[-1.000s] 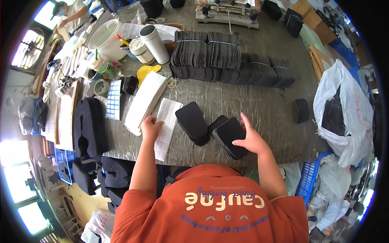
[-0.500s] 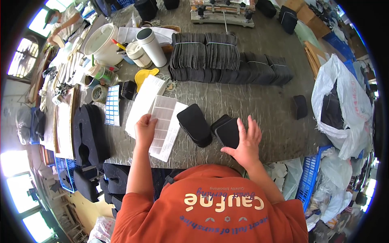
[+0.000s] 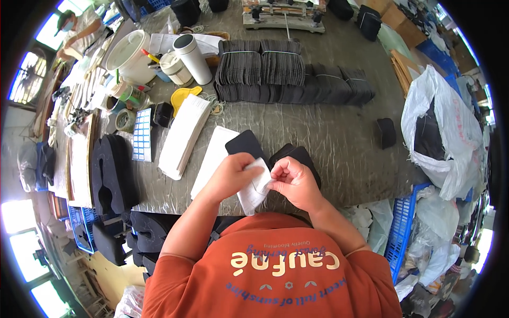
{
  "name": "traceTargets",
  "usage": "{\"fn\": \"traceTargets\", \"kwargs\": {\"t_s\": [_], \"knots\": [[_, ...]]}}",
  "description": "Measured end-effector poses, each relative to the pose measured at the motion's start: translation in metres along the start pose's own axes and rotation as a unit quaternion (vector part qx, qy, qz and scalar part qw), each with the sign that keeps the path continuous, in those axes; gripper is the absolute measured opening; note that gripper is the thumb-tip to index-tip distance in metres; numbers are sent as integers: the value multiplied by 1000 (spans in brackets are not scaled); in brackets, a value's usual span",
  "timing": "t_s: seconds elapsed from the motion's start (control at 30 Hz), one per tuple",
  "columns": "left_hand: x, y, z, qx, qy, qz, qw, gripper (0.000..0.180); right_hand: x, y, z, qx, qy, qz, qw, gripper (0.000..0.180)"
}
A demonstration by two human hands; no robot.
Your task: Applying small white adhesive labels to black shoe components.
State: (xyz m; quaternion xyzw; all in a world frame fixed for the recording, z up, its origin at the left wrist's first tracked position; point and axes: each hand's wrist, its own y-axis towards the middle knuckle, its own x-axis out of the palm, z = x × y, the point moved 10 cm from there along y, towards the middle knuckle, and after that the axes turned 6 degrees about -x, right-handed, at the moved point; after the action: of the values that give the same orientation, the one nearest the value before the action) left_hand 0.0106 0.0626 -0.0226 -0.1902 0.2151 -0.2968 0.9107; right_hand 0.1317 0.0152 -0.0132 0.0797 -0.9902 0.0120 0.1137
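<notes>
My left hand (image 3: 233, 176) is closed on a bent white sticker sheet (image 3: 256, 192) above the table's near edge. At the sheet's right edge, my right hand (image 3: 298, 184) pinches with thumb and forefinger; whether a single sticker is between them is too small to tell. A stack of black rounded pads (image 3: 244, 142) lies just beyond the left hand, partly covered by it and the sheet. More black pads (image 3: 303, 157) lie behind the right hand. Left of my left hand rests a white sheet (image 3: 214, 151), and past that a thick stack of white sheets (image 3: 185, 132).
Banded rows of black pads (image 3: 260, 69) stretch across the table's far side. A white tumbler (image 3: 193, 59), a jar (image 3: 176, 70) and a bucket (image 3: 129, 55) stand far left. One black pad (image 3: 386, 132) and a white sack (image 3: 442, 132) sit at right. Another person (image 3: 79, 32) works far left.
My left hand has lifted the sticker sheet off the white sheets and moved right with it. My right hand, open at the black pads before, has come left to pinch the sheet's edge.
</notes>
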Motion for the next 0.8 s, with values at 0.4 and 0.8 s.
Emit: {"fn": "traceTargets", "kwargs": {"t_s": [0.4, 0.8], "knots": [[28, 5, -40, -58, -7, 23, 998, 24, -8, -30, -34, -172, -275, 5, 946, 15], [102, -24, 35, 344, 315, 17, 885, 15, -121, -11, 44, 60, -199, 176, 962, 2]]}}
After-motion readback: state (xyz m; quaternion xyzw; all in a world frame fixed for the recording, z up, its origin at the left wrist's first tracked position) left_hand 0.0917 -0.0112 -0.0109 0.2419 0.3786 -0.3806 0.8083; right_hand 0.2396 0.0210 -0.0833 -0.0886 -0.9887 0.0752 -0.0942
